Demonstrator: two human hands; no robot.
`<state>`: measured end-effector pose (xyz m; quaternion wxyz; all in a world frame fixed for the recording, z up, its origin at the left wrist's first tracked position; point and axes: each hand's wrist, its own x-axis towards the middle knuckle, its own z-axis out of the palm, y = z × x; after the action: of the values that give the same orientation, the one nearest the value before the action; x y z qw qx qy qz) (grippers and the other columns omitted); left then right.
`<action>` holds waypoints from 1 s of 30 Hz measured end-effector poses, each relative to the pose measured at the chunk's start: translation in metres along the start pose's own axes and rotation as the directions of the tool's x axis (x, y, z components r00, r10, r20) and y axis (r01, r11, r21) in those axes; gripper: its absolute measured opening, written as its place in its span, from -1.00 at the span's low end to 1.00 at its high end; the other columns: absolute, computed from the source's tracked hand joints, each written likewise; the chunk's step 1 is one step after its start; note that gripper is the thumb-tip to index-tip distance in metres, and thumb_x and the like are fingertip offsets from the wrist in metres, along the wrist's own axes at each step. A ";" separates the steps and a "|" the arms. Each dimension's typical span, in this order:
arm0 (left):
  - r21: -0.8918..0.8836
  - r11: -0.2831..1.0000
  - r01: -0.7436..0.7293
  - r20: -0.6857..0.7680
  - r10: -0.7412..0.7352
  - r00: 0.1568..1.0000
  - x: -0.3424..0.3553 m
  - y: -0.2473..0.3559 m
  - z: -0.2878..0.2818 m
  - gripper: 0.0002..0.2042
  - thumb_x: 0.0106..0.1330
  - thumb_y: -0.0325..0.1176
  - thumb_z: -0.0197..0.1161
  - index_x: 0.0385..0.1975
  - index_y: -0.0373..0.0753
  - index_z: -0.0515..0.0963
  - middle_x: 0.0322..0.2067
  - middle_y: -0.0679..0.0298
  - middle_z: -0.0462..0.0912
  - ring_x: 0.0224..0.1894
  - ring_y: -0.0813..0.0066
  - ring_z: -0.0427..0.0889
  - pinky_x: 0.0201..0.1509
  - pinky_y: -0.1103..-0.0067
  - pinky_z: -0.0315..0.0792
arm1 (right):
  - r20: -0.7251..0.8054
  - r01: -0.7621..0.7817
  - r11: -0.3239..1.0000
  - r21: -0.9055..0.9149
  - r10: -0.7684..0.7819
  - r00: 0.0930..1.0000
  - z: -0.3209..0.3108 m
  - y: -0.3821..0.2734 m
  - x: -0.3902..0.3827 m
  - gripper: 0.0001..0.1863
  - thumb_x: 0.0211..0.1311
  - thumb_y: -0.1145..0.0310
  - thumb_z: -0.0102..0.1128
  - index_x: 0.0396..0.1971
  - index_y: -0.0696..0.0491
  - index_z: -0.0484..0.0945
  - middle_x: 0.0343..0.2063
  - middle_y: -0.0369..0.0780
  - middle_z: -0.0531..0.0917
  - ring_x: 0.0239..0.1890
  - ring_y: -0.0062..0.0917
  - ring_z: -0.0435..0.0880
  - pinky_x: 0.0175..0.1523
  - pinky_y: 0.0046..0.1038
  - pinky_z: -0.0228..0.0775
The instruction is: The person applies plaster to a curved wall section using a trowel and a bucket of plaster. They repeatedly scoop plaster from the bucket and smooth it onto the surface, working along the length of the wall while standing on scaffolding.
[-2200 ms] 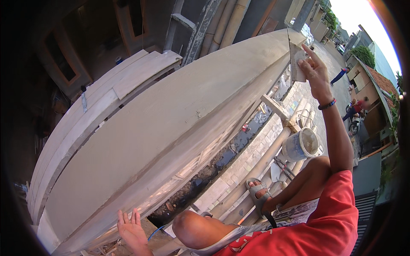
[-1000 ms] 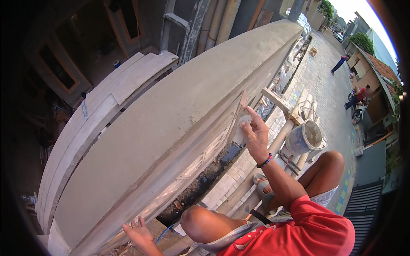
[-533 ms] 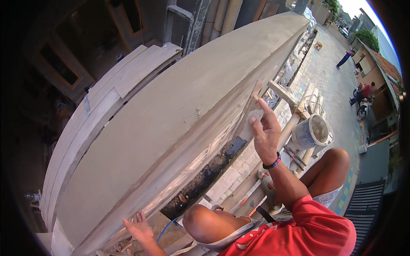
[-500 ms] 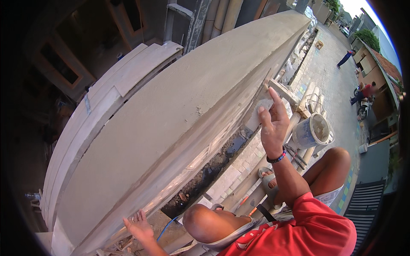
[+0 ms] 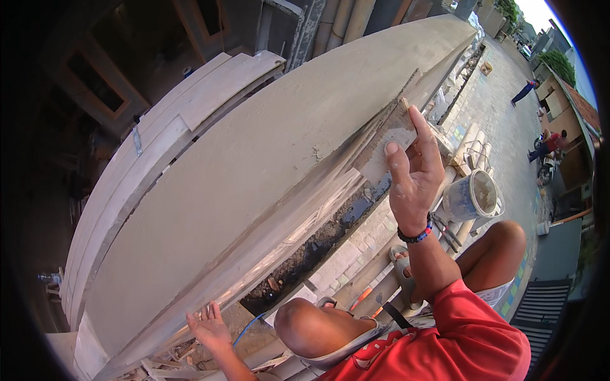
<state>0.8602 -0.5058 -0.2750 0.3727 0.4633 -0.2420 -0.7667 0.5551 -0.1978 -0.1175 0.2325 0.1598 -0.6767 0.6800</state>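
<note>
A broad, curved band of smooth grey cement (image 5: 222, 171) runs from the lower left to the upper right. My right hand (image 5: 416, 174) is closed round a flat, mortar-smeared plastering float (image 5: 389, 136), thumb toward me and index finger stretched upward. The float's long edge lies along the cement's near edge, where a ridge of mortar shows; its grip is mostly hidden by my hand. At the lower left, my left hand (image 5: 211, 327) is open, palm up with fingers spread, beside the band's lower edge. It holds nothing; I cannot tell whether it touches the edge.
Below the band runs a muddy ditch (image 5: 305, 254) with dark water. A mortar-stained bucket (image 5: 469, 193) stands by bundled poles (image 5: 475, 147), with pincers (image 5: 448, 233) near it. A blue hose (image 5: 248, 329) lies near my knee. Two people stand farther off along the paved lane (image 5: 502, 108).
My right hand and the float have shifted slightly up and right, and more of the float's long edge shows against the cement. The whole view has moved a little. My left hand stays open.
</note>
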 end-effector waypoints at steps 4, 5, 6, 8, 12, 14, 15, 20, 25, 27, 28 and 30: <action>-0.002 1.000 0.014 -0.009 -0.014 1.000 0.001 -0.001 0.000 -0.03 0.24 -0.04 0.27 0.38 -0.35 -0.31 0.39 -0.09 -0.26 0.35 0.04 0.08 0.37 0.27 0.21 | 0.223 0.189 0.935 -0.299 -0.124 0.967 0.018 0.025 -0.060 -0.39 -0.02 0.61 0.27 0.15 0.16 0.43 -0.46 -0.16 0.42 -0.46 -0.49 0.47 -0.35 -0.47 0.38; -0.008 1.000 0.023 -0.004 -0.023 1.000 0.001 0.000 -0.003 -0.03 0.25 -0.05 0.26 0.38 -0.35 -0.31 0.39 -0.09 -0.26 0.35 0.04 0.09 0.37 0.27 0.20 | 0.301 0.184 0.919 -0.348 -0.076 0.950 0.014 0.028 -0.076 -0.43 0.00 0.61 0.25 0.12 0.17 0.46 -0.44 -0.15 0.43 -0.46 -0.42 0.48 -0.34 -0.43 0.38; -0.014 0.999 0.030 0.002 -0.030 1.000 0.002 0.002 -0.005 -0.04 0.26 -0.05 0.25 0.39 -0.35 -0.32 0.39 -0.10 -0.25 0.35 0.04 0.09 0.38 0.27 0.19 | 0.320 0.159 0.925 -0.345 -0.043 0.946 0.005 0.034 -0.085 -0.43 0.01 0.62 0.24 0.13 0.16 0.45 -0.43 -0.15 0.44 -0.45 -0.46 0.48 -0.36 -0.46 0.38; -0.030 0.999 0.030 0.021 -0.029 0.999 0.002 0.004 -0.006 -0.05 0.28 -0.07 0.23 0.39 -0.35 -0.32 0.39 -0.10 -0.25 0.35 0.04 0.09 0.39 0.26 0.16 | 0.261 0.128 0.951 -0.282 -0.053 0.964 -0.006 0.033 -0.080 -0.41 0.04 0.65 0.21 0.16 0.15 0.42 -0.39 -0.17 0.47 -0.41 -0.54 0.49 -0.40 -0.53 0.40; -0.024 0.999 0.023 0.001 -0.023 1.000 -0.008 0.004 0.004 -0.09 0.30 -0.07 0.21 0.39 -0.34 -0.30 0.40 -0.09 -0.28 0.34 0.04 0.12 0.40 0.26 0.14 | 0.078 0.219 0.968 -0.119 -0.211 0.974 0.018 -0.001 -0.024 -0.41 0.06 0.71 0.13 0.19 0.20 0.38 -0.32 -0.19 0.46 -0.41 -0.65 0.48 -0.47 -0.60 0.40; -0.024 0.999 0.024 -0.014 -0.024 1.000 -0.007 0.003 0.009 -0.10 0.30 -0.07 0.20 0.39 -0.33 -0.29 0.40 -0.09 -0.28 0.33 0.04 0.14 0.39 0.26 0.15 | 0.129 0.246 0.954 -0.172 -0.226 0.966 0.031 -0.003 -0.030 -0.40 0.03 0.67 0.18 0.18 0.18 0.40 -0.38 -0.17 0.44 -0.46 -0.58 0.46 -0.46 -0.54 0.37; -0.029 0.999 0.025 -0.016 -0.026 1.000 -0.005 0.002 0.008 -0.09 0.30 -0.07 0.20 0.40 -0.32 -0.30 0.40 -0.09 -0.29 0.33 0.04 0.15 0.39 0.26 0.15 | 0.181 0.292 0.915 -0.279 -0.249 0.951 0.032 0.002 -0.046 -0.39 0.00 0.65 0.21 0.17 0.18 0.41 -0.42 -0.16 0.43 -0.49 -0.53 0.45 -0.45 -0.50 0.34; -0.017 1.000 0.020 0.014 -0.020 1.000 -0.002 -0.001 0.002 -0.11 0.31 -0.09 0.18 0.40 -0.33 -0.29 0.40 -0.10 -0.26 0.32 0.04 0.16 0.39 0.27 0.16 | 0.427 0.267 0.875 -0.404 -0.078 0.901 -0.030 0.013 -0.079 -0.41 0.02 0.61 0.19 0.16 0.17 0.41 -0.35 -0.09 0.49 -0.37 -0.40 0.53 -0.29 -0.44 0.41; -0.040 0.999 -0.019 -0.028 0.018 0.999 -0.006 -0.003 0.003 -0.21 0.33 -0.12 0.15 0.36 -0.36 -0.17 0.37 -0.10 -0.18 0.28 0.07 0.22 0.36 0.31 0.22 | 0.208 0.206 0.837 -0.507 -0.113 0.972 -0.087 -0.054 0.027 -0.54 0.21 0.49 0.09 0.15 0.20 0.42 -0.15 -0.06 0.61 -0.11 -0.50 0.61 -0.03 -0.44 0.45; -0.058 0.998 0.000 -0.009 -0.001 1.000 -0.004 -0.004 0.000 -0.22 0.34 -0.13 0.14 0.36 -0.36 -0.16 0.38 -0.10 -0.20 0.27 0.07 0.24 0.35 0.32 0.23 | 0.440 0.357 0.713 -0.604 -0.075 0.895 -0.076 -0.089 0.059 -0.56 0.21 0.46 0.09 0.12 0.20 0.46 -0.14 -0.05 0.63 -0.13 -0.48 0.64 -0.04 -0.46 0.46; -0.065 0.998 0.014 0.008 -0.014 1.000 -0.002 -0.004 0.000 -0.23 0.34 -0.13 0.13 0.36 -0.36 -0.15 0.38 -0.11 -0.21 0.27 0.08 0.25 0.34 0.32 0.23 | 0.574 0.494 0.701 -0.515 -0.147 0.806 -0.074 -0.089 0.070 -0.57 0.18 0.49 0.09 0.09 0.20 0.48 -0.27 -0.05 0.63 -0.25 -0.43 0.67 -0.15 -0.45 0.48; -0.065 0.998 0.025 0.025 -0.024 0.999 -0.001 -0.005 -0.001 -0.24 0.34 -0.14 0.14 0.36 -0.36 -0.14 0.39 -0.09 -0.22 0.26 0.09 0.26 0.34 0.32 0.23 | 0.730 0.574 0.664 -0.479 -0.062 0.681 -0.056 -0.104 0.079 -0.56 0.16 0.50 0.10 0.09 0.21 0.48 -0.35 -0.05 0.60 -0.34 -0.33 0.64 -0.22 -0.40 0.46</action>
<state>0.8598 -0.5018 -0.2787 0.3754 0.4444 -0.2154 -0.7843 0.5498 -0.1371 0.0108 0.1444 0.4171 -0.8684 0.2259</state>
